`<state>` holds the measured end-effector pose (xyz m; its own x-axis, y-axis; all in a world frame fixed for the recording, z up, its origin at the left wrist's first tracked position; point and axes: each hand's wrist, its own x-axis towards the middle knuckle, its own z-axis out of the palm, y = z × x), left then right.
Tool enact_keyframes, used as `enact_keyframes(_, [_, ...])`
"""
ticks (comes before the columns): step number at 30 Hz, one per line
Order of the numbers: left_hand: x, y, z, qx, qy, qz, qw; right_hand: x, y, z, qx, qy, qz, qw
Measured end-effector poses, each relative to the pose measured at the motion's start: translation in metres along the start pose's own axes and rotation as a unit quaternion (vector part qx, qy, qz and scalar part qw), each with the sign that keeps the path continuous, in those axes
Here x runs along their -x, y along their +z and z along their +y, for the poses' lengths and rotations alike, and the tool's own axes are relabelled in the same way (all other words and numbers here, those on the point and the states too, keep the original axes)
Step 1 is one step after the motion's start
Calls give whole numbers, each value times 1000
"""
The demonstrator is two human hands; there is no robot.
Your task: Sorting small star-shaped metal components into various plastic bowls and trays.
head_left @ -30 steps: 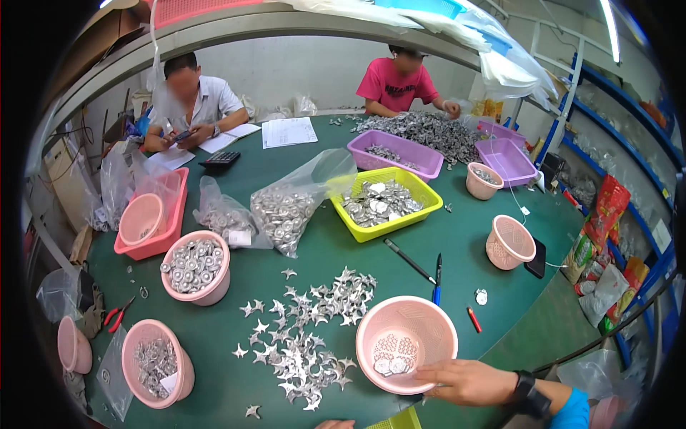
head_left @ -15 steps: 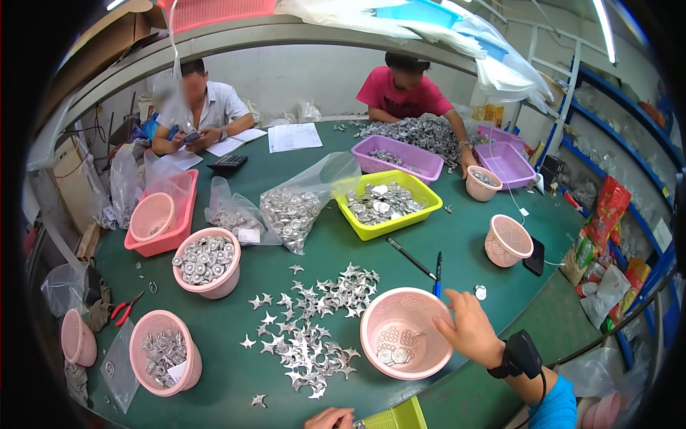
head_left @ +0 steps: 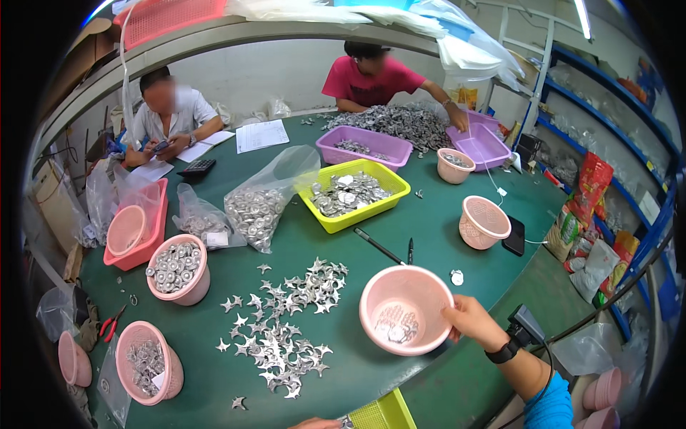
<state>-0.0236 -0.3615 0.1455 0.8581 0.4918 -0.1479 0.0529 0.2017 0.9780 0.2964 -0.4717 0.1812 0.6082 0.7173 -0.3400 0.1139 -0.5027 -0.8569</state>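
Holding a round pink basket [head_left: 427, 314] by its rim, the right hand [head_left: 473, 319] is at the lower right of the frame, and its grip is closed narrowly on the right side of this rim. The basket is in the lower half of the frame, a little right of the centre, with its mouth tilted toward the viewer; a few flat silver pieces [head_left: 394, 332] lie on its perforated bottom. Whether it touches the green counter [head_left: 207, 357] I cannot tell. The left hand [head_left: 316, 424] is cut by the lower edge of the frame, just beside a yellow-green basket [head_left: 395, 409], so I cannot tell how its grip stands. Many star-shaped metal parts [head_left: 286, 354] are spread at the lower centre, to the left of the pink basket. Just above this basket lie a black pen [head_left: 411, 250] and a black marker [head_left: 379, 247], and to its upper right a white disc [head_left: 456, 277]. Near the middle of the frame stands a bright yellow tray [head_left: 368, 217] filled with silver parts. In the upper right part, a person in a pink shirt [head_left: 371, 84] stretches one arm toward a purple tray [head_left: 488, 148].
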Motion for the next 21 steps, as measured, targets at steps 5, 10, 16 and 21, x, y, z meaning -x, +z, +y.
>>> enact_keyframes(5, [3,10,68,189,198,-273,922,-5,-8,2,-2,-70,197,978])
enact_keyframes(10, [2,54,87,492,257,-382,739,35,32,-32,260,-394,300,829])
enact_keyframes(16, [8,45,79,560,294,-366,682,28,127,-48,233,-443,54,864])
enact_keyframes(21, [40,7,71,370,547,-13,751,25,161,-24,172,-472,-61,863])
